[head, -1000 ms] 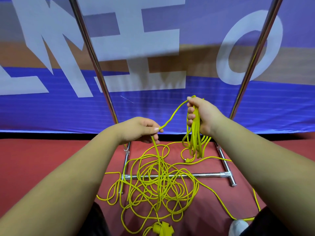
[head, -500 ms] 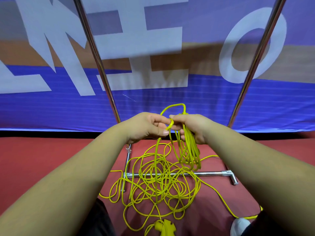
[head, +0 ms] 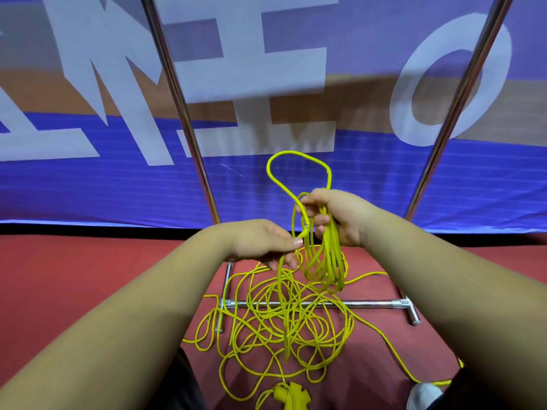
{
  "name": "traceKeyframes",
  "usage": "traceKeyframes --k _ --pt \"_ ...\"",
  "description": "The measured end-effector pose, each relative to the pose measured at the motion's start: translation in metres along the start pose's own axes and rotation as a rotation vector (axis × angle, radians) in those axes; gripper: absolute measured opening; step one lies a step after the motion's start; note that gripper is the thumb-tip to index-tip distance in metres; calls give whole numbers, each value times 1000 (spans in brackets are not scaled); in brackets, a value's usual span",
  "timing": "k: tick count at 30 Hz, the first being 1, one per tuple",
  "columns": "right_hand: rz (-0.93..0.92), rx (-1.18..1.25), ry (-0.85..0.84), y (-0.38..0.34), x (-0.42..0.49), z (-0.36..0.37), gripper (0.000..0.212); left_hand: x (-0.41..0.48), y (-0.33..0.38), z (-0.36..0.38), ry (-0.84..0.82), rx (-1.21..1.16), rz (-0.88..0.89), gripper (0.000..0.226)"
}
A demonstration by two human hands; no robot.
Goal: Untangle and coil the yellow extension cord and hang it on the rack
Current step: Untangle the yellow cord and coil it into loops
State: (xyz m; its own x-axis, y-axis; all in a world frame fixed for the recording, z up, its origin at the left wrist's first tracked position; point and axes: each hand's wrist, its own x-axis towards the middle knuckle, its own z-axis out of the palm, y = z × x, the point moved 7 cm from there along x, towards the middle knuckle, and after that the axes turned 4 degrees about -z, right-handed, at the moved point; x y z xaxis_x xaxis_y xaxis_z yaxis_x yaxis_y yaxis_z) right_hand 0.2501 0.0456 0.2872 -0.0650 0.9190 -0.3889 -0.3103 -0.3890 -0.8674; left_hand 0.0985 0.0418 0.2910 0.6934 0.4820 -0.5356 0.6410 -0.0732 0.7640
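Note:
My right hand (head: 340, 218) grips a bunch of coiled loops of the yellow extension cord (head: 324, 267), which hang below it, and one fresh loop arches above the fist. My left hand (head: 260, 242) pinches a strand of the same cord just left of the coil; that strand drops to the tangled pile (head: 284, 327) on the red floor. The cord's yellow socket end (head: 291, 396) lies at the bottom edge. The metal rack (head: 310, 304) stands right behind the pile, its two uprights rising left and right of my hands.
A blue banner with large white letters (head: 207, 69) hangs behind the rack. One cord strand runs right toward a white shoe (head: 421, 395). The rack's floor bar and feet (head: 413, 315) lie under part of the tangle.
My hands met to add a loop to the coil, then parted. The right hand has risen slightly with a new loop above it; the left has slid down the strand.

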Motion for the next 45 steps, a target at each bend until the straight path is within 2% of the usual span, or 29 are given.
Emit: traceKeyframes --k 3,5,6,9,11,13,16,19,21,23,25,28,31,32,35,38,41,43,45 --pt "12 -24 -25 0 -3 3 17 2 5 -2 21 -83 30 34" --pt "-13 -30 5 -3 -3 3 12 3 -3 6 -106 -128 0 23" --pt "-25 -30 19 -5 -3 2 11 4 -13 13 -198 -86 -23 20" --pt "-39 -51 43 -9 -1 -4 11 10 -53 28 -387 210 -176 39" --pt "-24 -103 61 -8 1 -11 7 11 -67 32 -404 383 -264 27" --pt "29 -215 99 -2 4 -21 8 9 -67 26 -349 390 -346 19" --pt "166 -394 202 14 5 -40 19 8 -66 -6 -107 423 -483 17" --pt "260 -446 315 27 4 -61 26 -10 -66 -56 96 828 -708 22" --pt "283 -428 348 31 3 -70 34 -20 -73 -86 271 955 -780 12" --pt "245 -369 388 29 3 -77 42 -27 -71 -111 521 990 -723 6" --pt "170 -258 434 23 4 -83 40 -22 -61 -119 621 1058 -540 12" --pt "139 -141 435 19 6 -84 34 -3 -35 -96 488 1235 -85 21" --pt "139 -53 378 17 8 -76 28 1 -4 -64 423 1231 277 22" --pt "136 -31 363 16 8 -73 29 4 2 -57 407 1207 303 28" --pt "131 39 366 14 5 -66 32 8 10 -45 378 1050 220 54" --pt "139 71 382 13 5 -64 34 6 18 -37 372 931 248 70" --pt "178 18 354 17 4 -62 38 1 32 -24 395 1067 349 78" --pt "209 8 312 18 2 -54 30 0 41 -16 487 1210 429 79" --pt "244 1 244 21 0 -42 19 6 46 -18 577 1219 378 81"
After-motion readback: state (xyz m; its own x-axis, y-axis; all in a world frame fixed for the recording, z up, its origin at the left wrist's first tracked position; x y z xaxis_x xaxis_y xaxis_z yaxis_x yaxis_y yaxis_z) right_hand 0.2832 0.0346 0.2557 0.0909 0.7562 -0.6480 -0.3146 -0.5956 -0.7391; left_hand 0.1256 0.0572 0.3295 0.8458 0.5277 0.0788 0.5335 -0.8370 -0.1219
